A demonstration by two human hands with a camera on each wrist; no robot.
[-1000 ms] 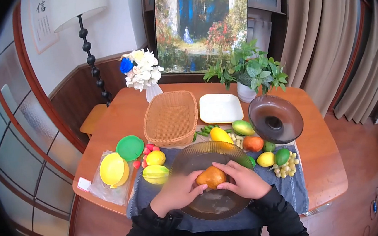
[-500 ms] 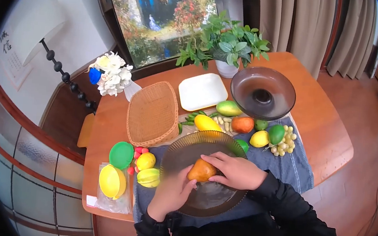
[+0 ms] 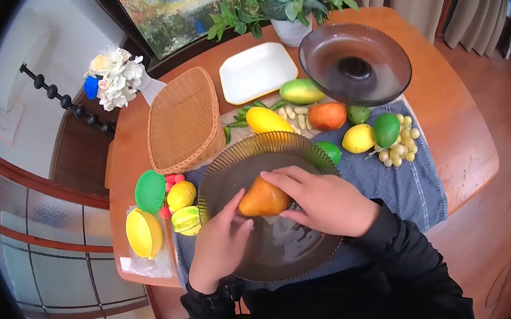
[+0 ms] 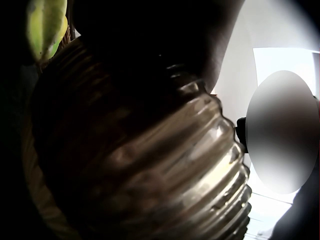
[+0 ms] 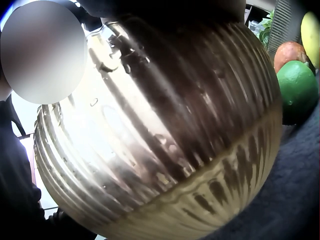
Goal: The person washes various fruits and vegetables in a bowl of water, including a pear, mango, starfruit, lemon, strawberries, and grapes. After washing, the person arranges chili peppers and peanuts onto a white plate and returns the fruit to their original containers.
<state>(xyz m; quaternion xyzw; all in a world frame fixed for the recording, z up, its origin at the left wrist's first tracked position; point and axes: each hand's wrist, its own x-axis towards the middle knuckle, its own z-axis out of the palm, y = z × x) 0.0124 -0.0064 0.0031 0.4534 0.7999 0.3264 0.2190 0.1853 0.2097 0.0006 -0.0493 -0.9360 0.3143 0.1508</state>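
Wooden table [image 3: 454, 142], blue cloth: both hands stay curled around an orange pear-shaped fruit [image 3: 263, 198] inside the ribbed glass bowl [image 3: 230, 169], left hand [image 3: 218, 245] nearer, right hand [image 3: 325, 200] beyond. Fruit has tilted slightly since earlier. No writing readable.

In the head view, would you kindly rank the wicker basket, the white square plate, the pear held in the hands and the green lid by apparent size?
1. wicker basket
2. white square plate
3. pear and green lid: these look about alike, and the hands partly cover the pear, so I leave them unranked.
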